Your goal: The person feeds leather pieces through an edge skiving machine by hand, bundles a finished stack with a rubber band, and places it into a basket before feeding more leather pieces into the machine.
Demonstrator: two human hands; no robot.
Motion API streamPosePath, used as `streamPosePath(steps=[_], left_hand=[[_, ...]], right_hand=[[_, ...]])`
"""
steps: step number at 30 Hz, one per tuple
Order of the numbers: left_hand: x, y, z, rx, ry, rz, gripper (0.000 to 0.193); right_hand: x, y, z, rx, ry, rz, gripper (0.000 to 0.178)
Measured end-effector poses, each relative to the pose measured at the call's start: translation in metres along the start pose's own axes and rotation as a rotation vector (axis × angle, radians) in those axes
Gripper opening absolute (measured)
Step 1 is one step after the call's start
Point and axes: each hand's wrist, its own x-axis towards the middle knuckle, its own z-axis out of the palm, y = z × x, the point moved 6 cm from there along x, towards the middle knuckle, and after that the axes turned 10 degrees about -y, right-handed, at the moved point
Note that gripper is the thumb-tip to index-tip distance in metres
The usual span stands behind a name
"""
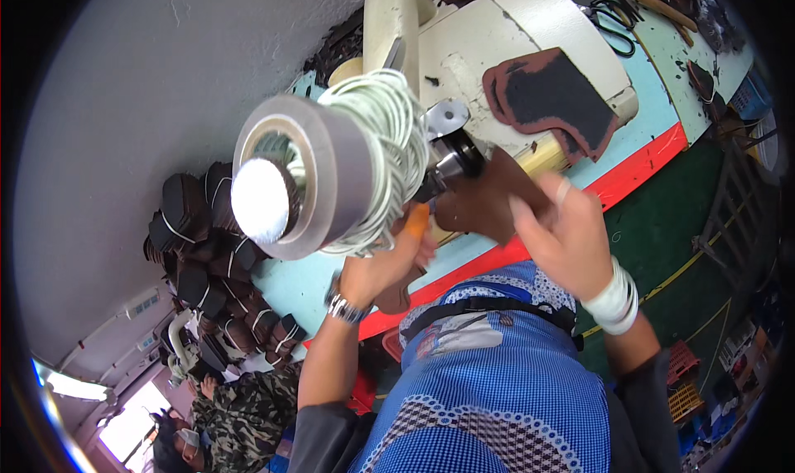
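My right hand (571, 237), slightly blurred, grips the right edge of a flat brown leather piece (489, 200). The piece's upper left edge meets the black and metal working head (455, 154) of a cream machine (389, 18). My left hand (393, 262) is close by at the left, fingers curled, with an orange cover (416, 220) on one digit. What those fingers hold, if anything, is hidden. Another brown piece (397, 297) shows just below that hand. A grey handwheel (323, 175) and a coil of pale cord (389, 142) block part of the view.
Several dark cut pieces with brown edges (555, 96) lie on the machine's cream bed. Black scissors (613, 26) are farther back. Tied brown bundles (219, 266) are piled at left. A red strip (646, 167) edges the table. Another person (240, 423) is at lower left.
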Motion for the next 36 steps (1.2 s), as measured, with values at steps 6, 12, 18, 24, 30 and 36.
streamPosePath(steps=[6,12,18,24,30,36], left_hand=[[-0.024,-0.024,0.029,-0.611,-0.228,-0.174,0.034],[-0.016,-0.051,0.008,-0.703,-0.222,-0.225,0.036],[-0.004,-0.021,0.038,-0.781,-0.051,-0.2,0.03],[0.012,0.008,-0.007,0.111,-0.123,-0.017,0.023],[-0.003,-0.026,0.002,-0.038,-0.256,-0.159,0.023],[-0.034,-0.044,0.011,-0.174,-0.144,-0.21,0.019]], right_hand=[[-0.041,0.032,0.043,0.818,-0.177,0.31,0.02],[-0.029,0.043,0.061,0.99,-0.285,0.38,0.02],[-0.035,0.047,0.052,1.135,-0.206,0.451,0.029],[-0.03,0.062,0.071,0.967,-0.305,0.506,0.032],[-0.013,0.011,-0.026,0.173,0.363,0.031,0.011],[0.022,-0.012,-0.071,-0.86,0.479,-0.146,0.019]])
